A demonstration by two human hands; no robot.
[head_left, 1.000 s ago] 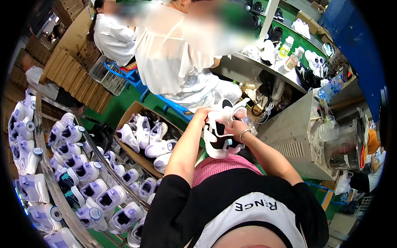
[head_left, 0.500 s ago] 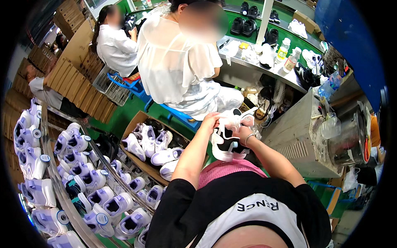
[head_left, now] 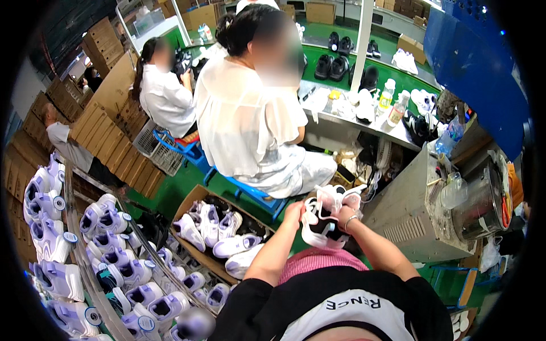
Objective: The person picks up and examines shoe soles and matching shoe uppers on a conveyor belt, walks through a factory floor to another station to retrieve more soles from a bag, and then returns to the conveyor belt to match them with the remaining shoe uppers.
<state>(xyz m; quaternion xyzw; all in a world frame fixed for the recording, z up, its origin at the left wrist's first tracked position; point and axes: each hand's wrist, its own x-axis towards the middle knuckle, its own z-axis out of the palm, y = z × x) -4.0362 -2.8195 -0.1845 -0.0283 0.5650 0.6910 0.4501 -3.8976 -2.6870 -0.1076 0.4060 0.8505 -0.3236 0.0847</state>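
In front of my lap, between my two hands, is a pair of white sneakers (head_left: pixel 319 228) with pink parts and dark insides; they overlap, so their outlines are hard to separate. My left hand (head_left: pixel 294 213) is closed at their left edge, its fingertips partly hidden behind the white upper. From the other side my right hand (head_left: pixel 346 216), with a bracelet on the wrist, has its fingers wrapped into the shoes near the pink part.
At my left, racks carry several white-and-purple sneakers (head_left: pixel 159 301). A cardboard box (head_left: pixel 181 227) of shoes stands beside them. Two seated people (head_left: pixel 244 125) work ahead at a bench (head_left: pixel 318 113) with bottles and shoes. A metal cabinet (head_left: pixel 398 199) stands at the right.
The view has tilted, so the surroundings sit lower in the picture. The sneakers remain between my hands, and my left hand has shifted from their top to their left edge.
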